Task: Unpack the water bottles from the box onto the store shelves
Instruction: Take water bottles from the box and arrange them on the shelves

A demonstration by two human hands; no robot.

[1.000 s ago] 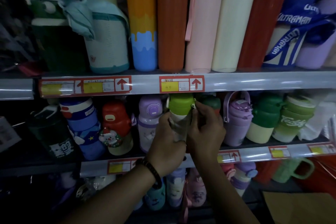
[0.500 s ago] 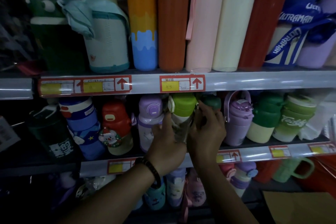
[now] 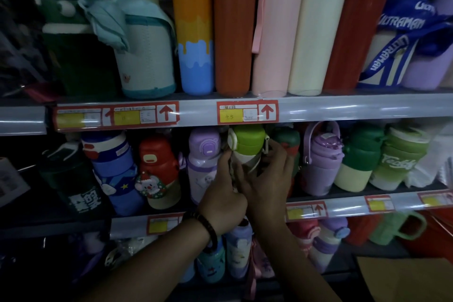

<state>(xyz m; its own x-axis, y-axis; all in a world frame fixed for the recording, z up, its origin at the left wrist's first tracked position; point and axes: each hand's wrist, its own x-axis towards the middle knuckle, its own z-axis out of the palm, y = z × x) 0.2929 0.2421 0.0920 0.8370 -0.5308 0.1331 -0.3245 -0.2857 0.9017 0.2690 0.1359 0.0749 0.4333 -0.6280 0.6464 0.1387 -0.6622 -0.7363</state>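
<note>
Both hands are barely shifting from 1 second ago: the left hand (image 3: 221,201) and right hand (image 3: 268,187) are still gripping the green-lidded bottle (image 3: 247,141) by its pale body, upright at the middle shelf (image 3: 348,207), between a purple bottle (image 3: 204,154) left of the hands and a dark green bottle (image 3: 288,138) beyond the right fingers.

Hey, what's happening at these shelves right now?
A person is stocking a store shelf with water bottles. The left hand and the right hand both grip a green-lidded bottle at the middle shelf, holding it upright between a purple bottle and a dark green-capped bottle. Its base is hidden behind the hands, so I cannot tell whether it already stands on the shelf.
</note>
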